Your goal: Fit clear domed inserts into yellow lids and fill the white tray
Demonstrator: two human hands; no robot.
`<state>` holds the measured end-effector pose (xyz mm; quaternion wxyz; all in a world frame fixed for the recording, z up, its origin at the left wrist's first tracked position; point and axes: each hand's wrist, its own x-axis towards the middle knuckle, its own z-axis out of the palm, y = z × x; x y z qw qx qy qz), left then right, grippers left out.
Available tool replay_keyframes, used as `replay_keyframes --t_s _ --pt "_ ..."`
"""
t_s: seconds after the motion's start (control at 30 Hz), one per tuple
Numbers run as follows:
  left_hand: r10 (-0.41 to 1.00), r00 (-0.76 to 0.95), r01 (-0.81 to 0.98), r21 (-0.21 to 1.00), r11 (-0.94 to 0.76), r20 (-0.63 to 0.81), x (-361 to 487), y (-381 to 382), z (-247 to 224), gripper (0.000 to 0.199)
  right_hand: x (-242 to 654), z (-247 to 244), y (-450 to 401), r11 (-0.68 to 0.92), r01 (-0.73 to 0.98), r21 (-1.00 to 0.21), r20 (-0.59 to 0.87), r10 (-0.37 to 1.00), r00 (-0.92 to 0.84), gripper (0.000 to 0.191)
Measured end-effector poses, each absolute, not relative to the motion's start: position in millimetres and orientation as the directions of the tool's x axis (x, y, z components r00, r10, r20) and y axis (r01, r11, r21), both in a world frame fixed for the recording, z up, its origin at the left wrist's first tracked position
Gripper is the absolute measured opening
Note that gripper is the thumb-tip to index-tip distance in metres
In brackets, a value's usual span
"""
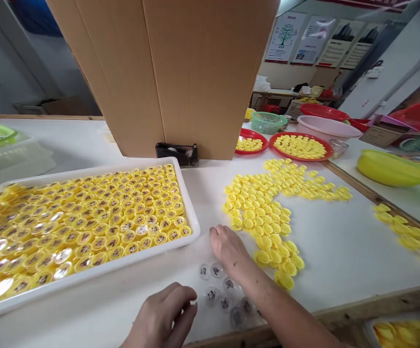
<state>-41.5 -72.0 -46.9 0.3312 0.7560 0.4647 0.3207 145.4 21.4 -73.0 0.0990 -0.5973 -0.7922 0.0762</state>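
Observation:
My left hand (164, 314) is above the table's near side, fingers curled and thumb close to the fingertips. What it may hold cannot be made out. My right hand (230, 249) reaches farther forward, fingertips pinched low over the table by the tray's corner; anything between them is hidden. Small clear round pieces with dark printed pictures (212, 295) lie between the hands, partly under my right forearm. Yellow round cups (264, 217) spread loosely to the right of that hand. On the left, a white tray (190, 212) holds rows of yellow cups with pictured tops (112, 229).
A tall cardboard box (188, 77) stands behind the tray, with a black tape dispenser (179, 154) at its base. Red plates of yellow pieces (329, 152), a green basket (268, 123) and a pink basin (328, 128) are at the back right. A wooden strip (366, 191) edges the table.

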Motion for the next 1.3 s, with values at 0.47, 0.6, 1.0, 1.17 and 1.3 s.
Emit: replay_keyframes --t_s 0.47,0.6,1.0,1.17,1.3 --pt "0.979 0.191 0.661 0.729 -0.178 0.066 100.2 60.0 -97.4 0.019 212.3 -64.4 -54.9 -0.121 -0.113 -0.986 -0.141 0.971 0.192 0.030" --pt "0.982 0.178 0.659 0.734 -0.163 0.059 106.8 65.6 -101.4 0.004 217.7 -66.1 -58.3 -0.168 -0.190 -0.967 -0.202 0.964 0.176 0.031" --pt "0.936 0.334 0.347 0.938 -0.014 -0.109 45.8 7.8 -79.8 0.009 206.0 -62.6 -43.5 -0.131 -0.164 -0.978 -0.140 0.989 0.042 0.024" --pt "0.906 0.373 0.027 0.979 0.203 -0.198 24.5 -14.1 -63.0 0.011 199.1 -52.9 -39.5 -0.107 0.052 -0.993 -0.112 0.987 -0.112 0.012" --pt "0.901 0.382 -0.113 0.957 0.267 -0.206 19.3 -20.5 -54.8 0.017 193.7 -47.5 -36.1 -0.016 0.178 -0.984 -0.054 0.976 -0.213 0.011"
